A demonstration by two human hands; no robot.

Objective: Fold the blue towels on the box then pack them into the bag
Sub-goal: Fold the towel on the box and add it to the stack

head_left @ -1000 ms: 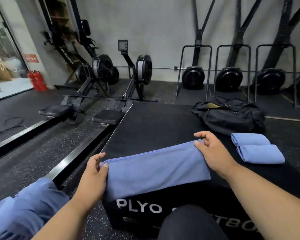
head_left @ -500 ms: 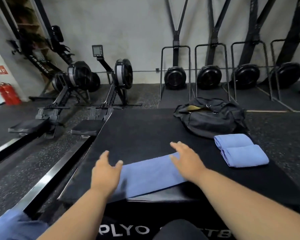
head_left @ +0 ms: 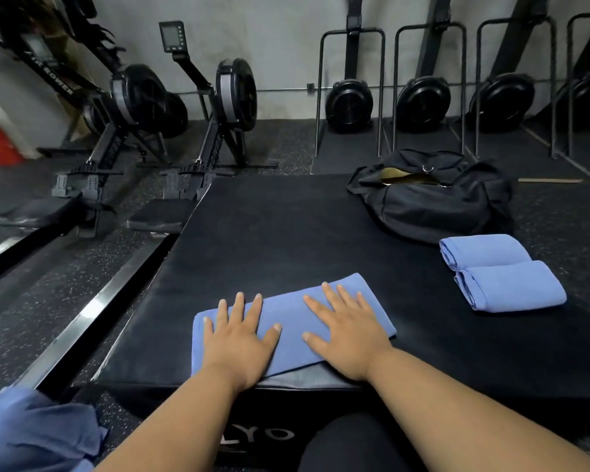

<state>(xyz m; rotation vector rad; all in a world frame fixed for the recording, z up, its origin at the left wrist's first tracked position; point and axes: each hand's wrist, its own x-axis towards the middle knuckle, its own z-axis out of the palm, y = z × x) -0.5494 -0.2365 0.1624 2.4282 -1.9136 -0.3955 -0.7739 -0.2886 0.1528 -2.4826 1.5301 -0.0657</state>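
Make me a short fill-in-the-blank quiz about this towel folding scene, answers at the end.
1. Both hands, left and right, press flat on a blue ____.
2. The number of folded towels lying to the right is ____.
3. The bag behind them is coloured ____.
4. Bag and towels all rest on the ____, whose front reads LYO.

Answers: towel; two; black; box

Soft matt cloth towel (head_left: pixel 292 321) on smooth black box (head_left: pixel 286 233).
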